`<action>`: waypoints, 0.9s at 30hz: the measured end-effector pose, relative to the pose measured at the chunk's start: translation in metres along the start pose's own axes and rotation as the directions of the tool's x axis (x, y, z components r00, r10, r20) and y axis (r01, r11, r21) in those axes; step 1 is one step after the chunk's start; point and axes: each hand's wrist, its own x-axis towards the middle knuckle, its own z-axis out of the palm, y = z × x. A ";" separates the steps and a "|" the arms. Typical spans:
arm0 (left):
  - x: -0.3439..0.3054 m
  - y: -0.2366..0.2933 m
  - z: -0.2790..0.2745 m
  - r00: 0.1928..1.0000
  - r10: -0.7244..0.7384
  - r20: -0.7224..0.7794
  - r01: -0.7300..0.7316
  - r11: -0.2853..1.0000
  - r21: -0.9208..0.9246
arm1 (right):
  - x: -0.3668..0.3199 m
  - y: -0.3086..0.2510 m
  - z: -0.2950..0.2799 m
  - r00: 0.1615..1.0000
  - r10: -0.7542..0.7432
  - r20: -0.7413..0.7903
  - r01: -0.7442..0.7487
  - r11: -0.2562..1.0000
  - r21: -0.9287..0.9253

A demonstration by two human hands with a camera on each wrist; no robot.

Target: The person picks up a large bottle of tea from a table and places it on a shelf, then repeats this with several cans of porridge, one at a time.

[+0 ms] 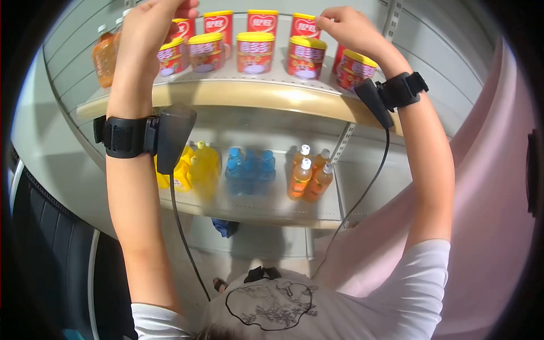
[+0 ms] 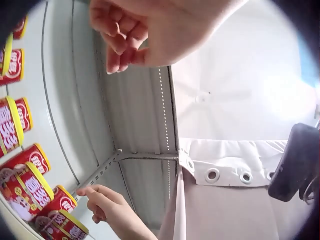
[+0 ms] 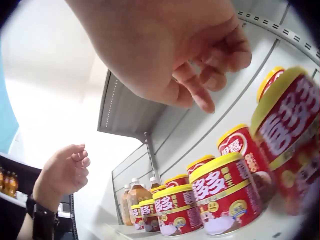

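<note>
Both hands are raised over the upper shelf with nothing visible in them. The left hand [image 1: 154, 21] is at the shelf's left side; in the left wrist view the fingers of this hand [image 2: 145, 32] hang loosely curled. Above the right end of the row is the right hand [image 1: 348, 27], near a red can [image 1: 305, 24] with a yellow lid. In the right wrist view, the right hand [image 3: 175, 47] has loosely bent fingers and is above the red tubs [image 3: 225, 195]. Whether a fingertip touches a can is unclear.
Red tubs [image 1: 255, 54] with yellow lids stand before taller cans along the upper shelf [image 1: 226, 93], orange bottles [image 1: 105, 59] at its left. Yellow bottles [image 1: 204, 170], blue bottles [image 1: 249, 173] and orange-labelled bottles [image 1: 300, 180] occupy the lower shelf. A pink curtain [image 1: 391, 226] hangs right.
</note>
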 end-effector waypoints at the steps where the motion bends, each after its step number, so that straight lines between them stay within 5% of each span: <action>1: -0.002 -0.003 -0.009 0.999 -0.049 0.014 0.049 0.999 0.024 | 0.010 -0.004 0.006 0.996 0.049 0.076 -0.042 0.995 -0.089; 4: -0.007 -0.013 -0.036 0.998 -0.068 0.011 0.067 0.995 0.079 | 0.024 -0.023 0.012 0.987 0.036 0.159 -0.026 0.998 -0.064; 5: -0.007 -0.019 -0.045 0.995 -0.095 -0.001 0.095 0.994 0.058 | 0.033 -0.021 0.021 1.000 0.015 0.027 -0.013 0.998 -0.057; 9: -0.006 -0.031 -0.078 0.993 -0.110 -0.040 0.112 0.991 0.072 | 0.051 -0.061 0.039 0.996 -0.078 -0.036 0.076 0.996 -0.052; 13: -0.012 -0.026 -0.103 0.993 -0.100 -0.056 0.106 0.989 0.107 | 0.077 -0.082 0.055 0.981 0.079 0.174 -0.049 0.984 -0.171; 16: -0.008 -0.031 -0.126 0.992 -0.090 -0.088 0.101 0.986 0.131 | 0.088 -0.107 0.056 0.994 0.097 0.054 -0.091 0.991 -0.099; 19: -0.003 -0.044 -0.144 0.992 -0.080 -0.094 0.091 0.989 0.120 | 0.101 -0.131 0.078 0.995 -0.101 0.024 0.100 0.995 0.025; 22: 0.000 -0.050 -0.157 0.989 -0.113 -0.093 0.126 0.982 0.140 | 0.122 -0.146 0.101 0.979 -0.014 0.203 0.034 0.995 -0.096; 23: 0.000 -0.050 -0.162 0.987 -0.130 -0.098 0.144 0.978 0.153 | 0.128 -0.148 0.107 0.988 0.021 0.150 0.002 0.989 -0.150; 27: 0.003 -0.056 -0.177 0.985 -0.131 -0.115 0.149 0.973 0.174 | 0.136 -0.177 0.105 0.975 -0.115 0.189 0.106 0.993 0.058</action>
